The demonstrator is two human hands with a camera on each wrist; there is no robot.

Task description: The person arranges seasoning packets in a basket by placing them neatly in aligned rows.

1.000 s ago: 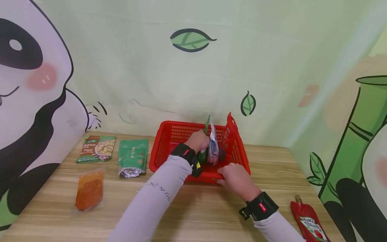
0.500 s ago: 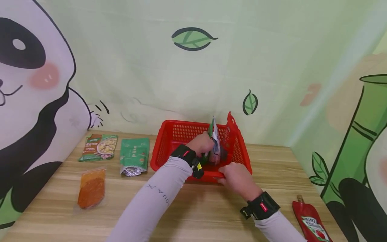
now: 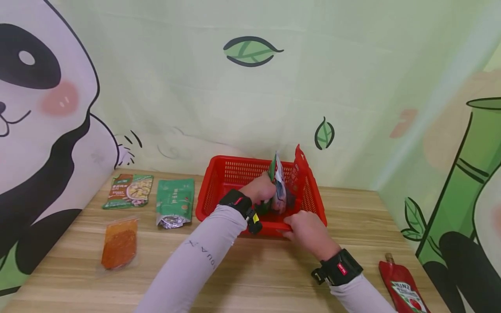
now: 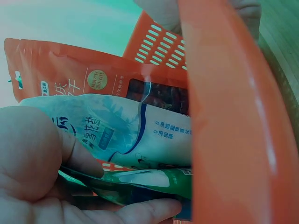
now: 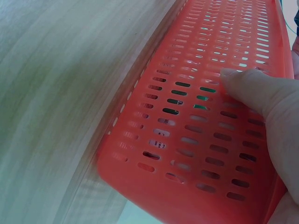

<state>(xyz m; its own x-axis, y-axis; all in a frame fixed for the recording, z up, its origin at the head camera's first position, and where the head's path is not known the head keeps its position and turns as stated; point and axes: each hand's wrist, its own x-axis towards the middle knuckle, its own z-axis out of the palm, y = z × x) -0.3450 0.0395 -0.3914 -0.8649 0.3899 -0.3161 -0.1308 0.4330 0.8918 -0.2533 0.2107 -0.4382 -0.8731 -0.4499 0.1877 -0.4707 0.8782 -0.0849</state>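
Note:
A red plastic basket [image 3: 206,187] stands against the back wall on the table. Inside it, my left hand [image 3: 258,190] pinches a green packet [image 4: 154,182] between thumb and fingers; the packet stands on edge. Right beside that packet is a white-and-blue bag [image 4: 107,126] with Chinese print. Beyond the white bag a red pouch [image 3: 299,171] with a dark see-through window [image 4: 156,93] stands upright near the basket's right end. My right hand [image 3: 309,230] grips the front rim near the right corner, its thumb [image 5: 243,84] on the slotted outer wall.
Left of the basket lie a green foil pouch [image 3: 175,199], a packet with a food picture [image 3: 129,191] and a clear bag of orange-red contents [image 3: 119,245]. A red Heinz ketchup pouch [image 3: 404,287] lies at the front right.
My left hand has moved slightly right with the green packet, bringing it up close to the white-and-blue bag. My right hand stays on the basket rim.

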